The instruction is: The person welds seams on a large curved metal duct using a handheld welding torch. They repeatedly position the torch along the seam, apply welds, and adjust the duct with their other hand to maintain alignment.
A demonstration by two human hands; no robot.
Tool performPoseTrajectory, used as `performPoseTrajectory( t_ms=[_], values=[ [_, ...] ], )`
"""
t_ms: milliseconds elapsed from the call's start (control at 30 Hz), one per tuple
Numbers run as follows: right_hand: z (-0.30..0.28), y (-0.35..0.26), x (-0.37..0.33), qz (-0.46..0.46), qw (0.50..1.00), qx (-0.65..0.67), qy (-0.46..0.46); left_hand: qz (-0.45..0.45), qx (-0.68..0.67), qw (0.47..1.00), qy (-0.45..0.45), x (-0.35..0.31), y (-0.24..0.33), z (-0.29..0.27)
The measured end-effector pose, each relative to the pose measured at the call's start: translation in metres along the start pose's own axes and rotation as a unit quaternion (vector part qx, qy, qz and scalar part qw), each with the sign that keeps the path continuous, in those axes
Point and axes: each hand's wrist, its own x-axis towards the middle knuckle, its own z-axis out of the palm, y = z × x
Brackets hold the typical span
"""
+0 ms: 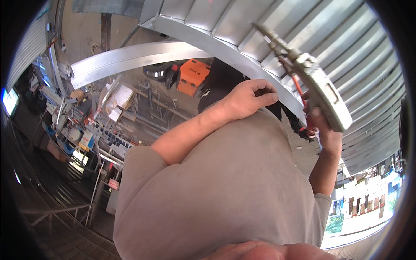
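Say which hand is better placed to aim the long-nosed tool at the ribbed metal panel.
The right, most likely: the right hand already grips the long-nosed tool, its nose pointing toward the ribbed metal panel. The left hand appears empty.

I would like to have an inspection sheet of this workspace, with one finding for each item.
Surface: silver ribbed panel with a smooth metal edge.
Job's things: pale grey hand tool with a narrow tip, seen in front of the panel; its exact type is unclear.
Clutter: mixed boxes and parts at left; long silver strip and orange case beyond the left hand.
Hands: right hand grips the tool; left hand is loosely curled, nothing seen in it.
Cables: a thin red line beside the tool; cannot tell if cable.
Surroundings: bright opening at lower right.
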Motion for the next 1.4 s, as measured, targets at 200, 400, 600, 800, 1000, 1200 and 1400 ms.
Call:
performPoseTrajectory(
  t_ms=[200,400,600,800,1000,1200,1400],
  values=[
    [-0.052,0.031,-0.044,-0.096,0.977,0.063,0.181,0.154,0.21,0.961,0.091,0.042,0.033,0.0],
    [-0.076,0.077,-0.085,-0.134,0.935,0.178,0.277,0.149,0.449,0.877,0.082,0.116,0.048,0.034],
    [-0.078,0.112,-0.112,-0.116,0.905,0.242,0.328,0.028,0.543,0.837,0.066,0.145,0.058,0.06],
    [-0.086,0.129,-0.119,-0.131,0.901,0.254,0.325,0.042,0.549,0.831,0.084,0.147,0.054,0.064],
    [-0.094,0.136,-0.121,-0.144,0.899,0.267,0.316,0.055,0.521,0.845,0.108,0.145,0.047,0.063],
    [-0.159,0.162,-0.091,-0.076,0.908,0.283,0.299,0.041,0.563,0.816,0.124,0.142,0.048,0.072],
    [-0.218,0.189,-0.045,-0.108,0.921,0.314,0.205,0.048,0.592,0.794,0.132,0.143,0.047,0.076]
  ],
)
